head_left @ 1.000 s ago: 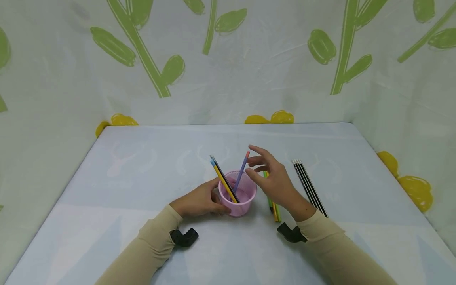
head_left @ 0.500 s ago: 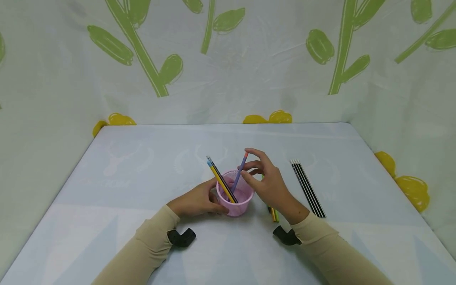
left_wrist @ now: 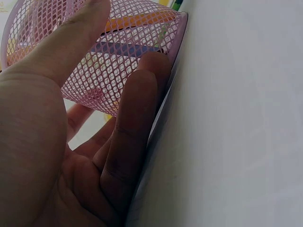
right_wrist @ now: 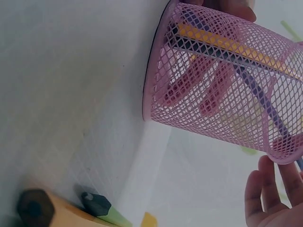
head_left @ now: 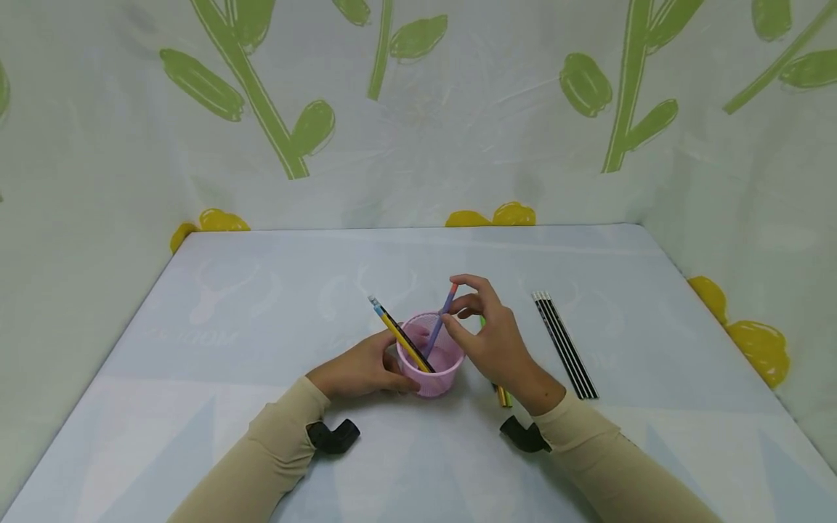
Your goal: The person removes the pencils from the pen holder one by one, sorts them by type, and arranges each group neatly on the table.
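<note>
In the head view, my left hand [head_left: 362,370] grips the side of a pink mesh pencil cup [head_left: 437,385] standing on the table. A purple pencil [head_left: 434,335] with an orange-red end leans to the right inside it. My right hand [head_left: 498,341] pinches that pencil, its index fingertip at the top end and its thumb lower on the shaft. A yellow pencil [head_left: 394,328] and a dark pencil beside it lean left over the rim. Through the mesh in the right wrist view, the purple pencil [right_wrist: 258,92] crosses the yellow one [right_wrist: 227,45].
Green and yellow pencils [head_left: 503,396] lie partly hidden under my right hand. Farther right, several black-and-white striped pencils [head_left: 565,345] lie side by side on the table [head_left: 261,290]. Behind the table rises a wall covering [head_left: 458,145] with green leaf prints.
My right hand has moved in from just right of the purple pencil and now pinches it. The yellow and dark pencils have tipped farther left. My left hand stays on the cup.
</note>
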### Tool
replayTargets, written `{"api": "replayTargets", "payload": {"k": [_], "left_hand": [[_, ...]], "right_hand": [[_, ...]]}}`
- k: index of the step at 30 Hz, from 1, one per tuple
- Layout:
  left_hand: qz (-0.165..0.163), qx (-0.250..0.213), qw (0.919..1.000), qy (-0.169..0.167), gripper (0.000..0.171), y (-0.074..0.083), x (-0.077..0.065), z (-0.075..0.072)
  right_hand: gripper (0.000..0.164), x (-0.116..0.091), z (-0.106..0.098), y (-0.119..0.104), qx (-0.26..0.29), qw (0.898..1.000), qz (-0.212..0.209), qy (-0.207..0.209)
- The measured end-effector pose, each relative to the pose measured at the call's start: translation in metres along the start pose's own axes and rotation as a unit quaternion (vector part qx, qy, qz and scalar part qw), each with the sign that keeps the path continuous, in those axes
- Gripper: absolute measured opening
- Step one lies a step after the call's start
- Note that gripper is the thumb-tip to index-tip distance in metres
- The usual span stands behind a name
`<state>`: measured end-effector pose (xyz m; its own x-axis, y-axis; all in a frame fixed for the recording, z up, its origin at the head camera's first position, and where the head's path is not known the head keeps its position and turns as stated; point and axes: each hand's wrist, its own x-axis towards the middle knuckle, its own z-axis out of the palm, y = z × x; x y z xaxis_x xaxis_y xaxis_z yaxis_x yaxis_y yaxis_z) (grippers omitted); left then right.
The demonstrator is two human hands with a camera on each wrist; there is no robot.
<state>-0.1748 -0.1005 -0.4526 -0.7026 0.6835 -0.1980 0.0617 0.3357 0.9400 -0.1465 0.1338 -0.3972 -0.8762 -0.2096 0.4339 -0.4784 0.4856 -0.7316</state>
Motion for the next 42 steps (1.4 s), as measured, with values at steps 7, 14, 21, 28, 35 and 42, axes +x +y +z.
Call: {"api": "replayTargets", "payload": {"k": [7, 14, 21, 28, 35, 42], "left_hand": [[-0.008, -0.008, 0.9999, -0.001, 0.079, -0.001, -0.002, 0.0], [-0.006, -0.004, 1.0, -0.006, 0.079, -0.002, -0.002, 0.0], [0.005, 0.011, 0.9999, -0.001, 0.077, -0.003, 0.0, 0.0], [0.008, 0.008, 0.9999, 0.003, 0.078, -0.003, 0.0, 0.001], [0.0, -0.003, 1.0, 0.002, 0.08, -0.002, 0.001, 0.002], [0.001, -0.009, 1.0, -0.001, 0.085, 0.0, 0.001, 0.001]], "right_hand": [[0.07, -0.002, 0.003, -0.002, -0.013, 0.999, -0.018, -0.035], [0.075, -0.003, 0.003, -0.001, -0.016, 0.998, -0.042, -0.037], [0.077, -0.003, 0.002, -0.002, -0.025, 0.999, -0.035, 0.004], [0.077, 0.001, -0.01, -0.005, 0.05, 0.994, -0.074, 0.067], [0.073, 0.006, -0.031, -0.011, 0.144, 0.976, -0.09, 0.134], [0.069, 0.009, -0.05, -0.014, 0.188, 0.966, -0.078, 0.16]]}}
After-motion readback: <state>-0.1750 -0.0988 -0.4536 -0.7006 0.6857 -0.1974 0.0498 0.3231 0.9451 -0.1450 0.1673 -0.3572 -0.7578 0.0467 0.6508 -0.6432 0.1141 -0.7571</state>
